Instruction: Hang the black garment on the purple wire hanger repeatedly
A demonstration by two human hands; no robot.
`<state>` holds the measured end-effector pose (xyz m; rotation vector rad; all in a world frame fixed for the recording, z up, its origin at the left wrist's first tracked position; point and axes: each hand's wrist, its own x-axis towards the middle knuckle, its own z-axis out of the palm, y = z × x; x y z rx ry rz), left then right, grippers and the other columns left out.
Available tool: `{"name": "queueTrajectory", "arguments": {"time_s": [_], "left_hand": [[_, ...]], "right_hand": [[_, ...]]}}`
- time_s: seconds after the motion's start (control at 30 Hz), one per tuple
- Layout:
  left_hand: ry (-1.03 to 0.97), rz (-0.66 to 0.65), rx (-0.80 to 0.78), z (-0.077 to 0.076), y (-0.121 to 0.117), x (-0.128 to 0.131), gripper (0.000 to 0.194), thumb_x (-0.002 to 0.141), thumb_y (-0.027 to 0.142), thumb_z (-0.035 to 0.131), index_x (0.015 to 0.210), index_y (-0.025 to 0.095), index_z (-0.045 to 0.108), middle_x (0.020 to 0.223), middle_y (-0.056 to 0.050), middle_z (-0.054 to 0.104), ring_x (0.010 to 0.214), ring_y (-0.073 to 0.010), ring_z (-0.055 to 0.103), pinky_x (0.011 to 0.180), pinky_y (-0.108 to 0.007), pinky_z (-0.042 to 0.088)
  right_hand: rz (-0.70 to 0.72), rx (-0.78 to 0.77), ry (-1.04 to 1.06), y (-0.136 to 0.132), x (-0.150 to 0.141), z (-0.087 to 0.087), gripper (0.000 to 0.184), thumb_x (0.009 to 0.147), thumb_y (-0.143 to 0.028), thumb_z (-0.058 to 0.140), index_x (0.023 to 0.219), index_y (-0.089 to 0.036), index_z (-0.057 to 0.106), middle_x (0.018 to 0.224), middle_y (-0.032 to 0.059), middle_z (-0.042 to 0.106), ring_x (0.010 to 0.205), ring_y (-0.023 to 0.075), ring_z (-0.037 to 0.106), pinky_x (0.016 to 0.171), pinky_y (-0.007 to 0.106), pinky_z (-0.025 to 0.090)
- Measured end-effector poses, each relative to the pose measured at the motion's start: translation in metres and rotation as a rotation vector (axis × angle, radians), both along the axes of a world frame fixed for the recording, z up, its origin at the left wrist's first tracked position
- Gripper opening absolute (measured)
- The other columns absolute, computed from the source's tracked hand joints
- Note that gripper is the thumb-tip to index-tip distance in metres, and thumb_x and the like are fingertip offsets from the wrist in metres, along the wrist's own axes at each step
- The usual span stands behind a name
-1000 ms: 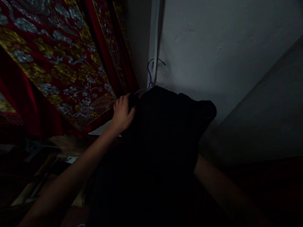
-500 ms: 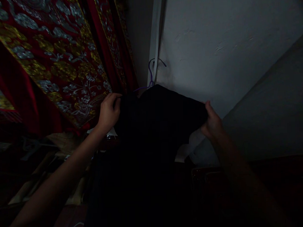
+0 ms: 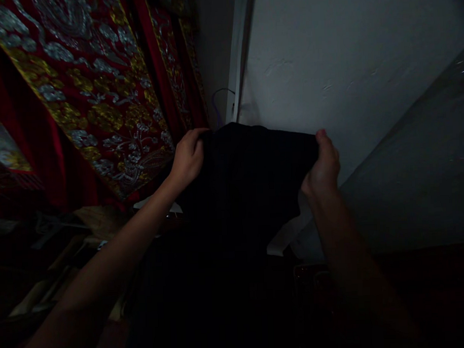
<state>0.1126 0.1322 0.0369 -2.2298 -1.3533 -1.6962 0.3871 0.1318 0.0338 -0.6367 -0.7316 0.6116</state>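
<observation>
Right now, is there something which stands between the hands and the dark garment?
Nothing visible does. The left hand and the right hand both grip the dark garment directly. The red embroidered cloth hangs beside the left hand, not between.

The garment, near-black, is spread across the centre, its top edge drawn almost straight toward 2 o'clock, its lower part lost in darkness toward 6. The hanger shows only a thin, purplish curved hook above it, near 12 o'clock.
</observation>
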Motion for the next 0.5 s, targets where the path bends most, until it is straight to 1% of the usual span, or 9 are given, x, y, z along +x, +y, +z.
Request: {"name": "queueTrajectory", "arguments": {"time_s": [0.07, 0.1, 0.17, 0.23, 0.3, 0.37, 0.4, 0.43, 0.5], "left_hand": [[-0.069, -0.009, -0.034, 0.003, 0.001, -0.008, 0.035, 0.095, 0.022, 0.039, 0.113, 0.016, 0.068, 0.114, -0.008, 0.073, 0.109, -0.0233, 0.066, 0.100, -0.035, 0.048], [-0.087, -0.008, -0.047, 0.004, 0.001, -0.014, 0.034, 0.096, 0.026, 0.040, 0.111, 0.016, 0.068, 0.111, -0.008, 0.073, 0.106, -0.0232, 0.066, 0.098, -0.034, 0.049], [-0.100, -0.020, -0.083, 0.002, 0.000, -0.026, 0.029, 0.094, 0.030, 0.044, 0.104, 0.017, 0.069, 0.104, -0.005, 0.074, 0.101, -0.0225, 0.066, 0.093, -0.033, 0.050], [-0.130, -0.096, -0.180, -0.001, -0.005, -0.039, 0.023, 0.088, 0.030, 0.050, 0.095, 0.019, 0.069, 0.095, -0.003, 0.072, 0.091, -0.0209, 0.065, 0.083, -0.030, 0.051], [-0.208, -0.240, -0.346, -0.007, -0.012, -0.050, 0.016, 0.082, 0.028, 0.054, 0.085, 0.020, 0.067, 0.080, -0.001, 0.068, 0.075, -0.0185, 0.063, 0.068, -0.027, 0.050], [-0.289, -0.379, -0.496, -0.012, -0.022, -0.056, 0.012, 0.078, 0.028, 0.057, 0.079, 0.020, 0.066, 0.069, 0.000, 0.063, 0.062, -0.0163, 0.058, 0.056, -0.026, 0.044], [-0.310, -0.417, -0.541, -0.014, -0.028, -0.057, 0.012, 0.078, 0.030, 0.058, 0.078, 0.020, 0.066, 0.067, 0.001, 0.062, 0.058, -0.0157, 0.056, 0.054, -0.026, 0.042], [-0.312, -0.429, -0.560, -0.016, -0.033, -0.058, 0.013, 0.079, 0.032, 0.061, 0.077, 0.020, 0.067, 0.067, 0.000, 0.062, 0.057, -0.0152, 0.056, 0.052, -0.026, 0.041], [-0.271, -0.385, -0.531, -0.018, -0.041, -0.057, 0.016, 0.077, 0.035, 0.071, 0.077, 0.020, 0.067, 0.069, 0.000, 0.063, 0.059, -0.0147, 0.056, 0.054, -0.026, 0.041]], "right_hand": [[-0.042, 0.043, -0.104, -0.011, -0.010, 0.005, 0.021, 0.084, -0.041, 0.069, 0.087, -0.021, 0.070, 0.093, 0.0017, 0.071, 0.099, 0.0183, 0.068, 0.095, 0.035, 0.054], [-0.042, 0.066, -0.212, -0.021, -0.014, 0.004, 0.023, 0.087, -0.043, 0.066, 0.083, -0.021, 0.070, 0.087, 0.0018, 0.070, 0.093, 0.0188, 0.068, 0.089, 0.034, 0.055], [-0.015, 0.122, -0.505, -0.048, -0.019, -0.001, 0.032, 0.093, -0.047, 0.057, 0.079, -0.022, 0.070, 0.078, 0.0029, 0.068, 0.081, 0.0193, 0.066, 0.075, 0.033, 0.054], [0.008, 0.165, -0.797, -0.075, -0.018, -0.009, 0.037, 0.097, -0.048, 0.051, 0.081, -0.023, 0.072, 0.072, 0.0030, 0.066, 0.070, 0.0183, 0.063, 0.063, 0.031, 0.049], [-0.017, 0.160, -0.983, -0.094, -0.011, -0.019, 0.036, 0.097, -0.048, 0.050, 0.082, -0.025, 0.073, 0.065, 0.0014, 0.063, 0.059, 0.0163, 0.057, 0.055, 0.029, 0.043], [-0.092, 0.118, -1.064, -0.100, -0.002, -0.032, 0.035, 0.095, -0.049, 0.052, 0.078, -0.026, 0.073, 0.058, 0.0005, 0.059, 0.051, 0.0156, 0.052, 0.052, 0.030, 0.039], [-0.139, 0.097, -1.076, -0.100, 0.003, -0.039, 0.035, 0.094, -0.050, 0.053, 0.077, -0.027, 0.073, 0.057, 0.0008, 0.059, 0.050, 0.0159, 0.052, 0.052, 0.030, 0.039], [-0.188, 0.079, -1.075, -0.098, 0.008, -0.048, 0.035, 0.094, -0.050, 0.053, 0.077, -0.028, 0.074, 0.059, 0.0015, 0.061, 0.051, 0.0167, 0.054, 0.053, 0.031, 0.040], [-0.264, 0.061, -1.049, -0.095, 0.017, -0.066, 0.035, 0.094, -0.051, 0.052, 0.082, -0.029, 0.076, 0.067, 0.0036, 0.068, 0.057, 0.0190, 0.060, 0.058, 0.033, 0.045]]}}
